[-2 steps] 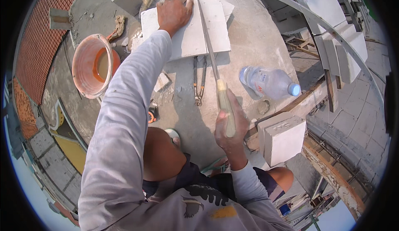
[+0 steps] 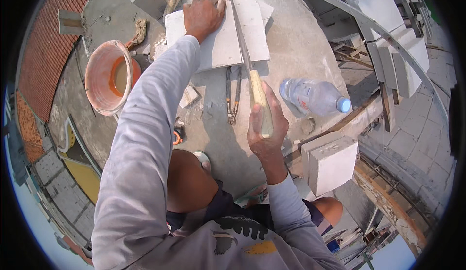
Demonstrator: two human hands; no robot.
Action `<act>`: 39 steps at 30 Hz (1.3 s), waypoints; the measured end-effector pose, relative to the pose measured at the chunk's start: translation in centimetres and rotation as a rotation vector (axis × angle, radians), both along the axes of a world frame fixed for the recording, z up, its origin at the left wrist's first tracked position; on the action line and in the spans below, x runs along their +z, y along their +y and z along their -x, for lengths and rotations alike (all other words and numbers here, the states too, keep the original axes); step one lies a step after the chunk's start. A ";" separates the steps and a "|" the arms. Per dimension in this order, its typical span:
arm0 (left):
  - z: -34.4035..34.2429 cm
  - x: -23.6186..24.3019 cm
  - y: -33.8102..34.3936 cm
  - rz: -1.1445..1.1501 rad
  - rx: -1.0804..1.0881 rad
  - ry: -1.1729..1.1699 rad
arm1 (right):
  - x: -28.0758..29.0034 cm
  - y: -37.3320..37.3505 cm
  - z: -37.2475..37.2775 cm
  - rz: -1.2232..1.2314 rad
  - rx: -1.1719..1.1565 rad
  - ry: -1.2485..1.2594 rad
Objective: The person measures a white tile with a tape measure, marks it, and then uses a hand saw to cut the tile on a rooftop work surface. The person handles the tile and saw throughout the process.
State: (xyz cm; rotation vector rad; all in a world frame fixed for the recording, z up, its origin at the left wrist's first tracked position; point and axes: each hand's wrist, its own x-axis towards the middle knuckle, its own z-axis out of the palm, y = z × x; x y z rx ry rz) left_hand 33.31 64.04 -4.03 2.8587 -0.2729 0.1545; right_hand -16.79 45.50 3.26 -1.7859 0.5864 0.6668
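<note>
A white lightweight block (image 2: 218, 42) lies on the concrete surface in front of me. My left hand (image 2: 204, 17) presses on its top, the fingers bent over its far edge. My right hand (image 2: 268, 124) is closed around the pale handle of a handsaw (image 2: 240, 32). The saw's narrow blade runs away from me across the block, right of my left hand. Under the block's near edge, a pair of long-handled pincers (image 2: 233, 102) shows in part. Another white slab (image 2: 264, 8) sticks out behind the block.
Left of my left arm stands an orange bucket (image 2: 92, 80) with a smaller orange container inside. A clear plastic bottle (image 2: 315, 96) lies on its side at right. Cut white blocks (image 2: 332, 165) sit by my right forearm. A tape measure (image 2: 177, 135) lies near my knee.
My right hand has pushed the saw forward, away from me, along the block. My left hand and the block have stayed in place.
</note>
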 end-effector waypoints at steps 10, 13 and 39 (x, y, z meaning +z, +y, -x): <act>-0.7 0.0 0.6 -0.017 0.009 -0.032 | 5.1 3.7 -8.7 0.281 -0.151 -0.835; -0.6 0.4 -0.2 -0.009 -0.003 -0.018 | 3.2 4.5 -20.7 0.257 -0.183 -0.922; -0.6 0.4 0.1 -0.033 0.046 0.076 | 6.3 4.2 -17.2 0.244 -0.164 -0.761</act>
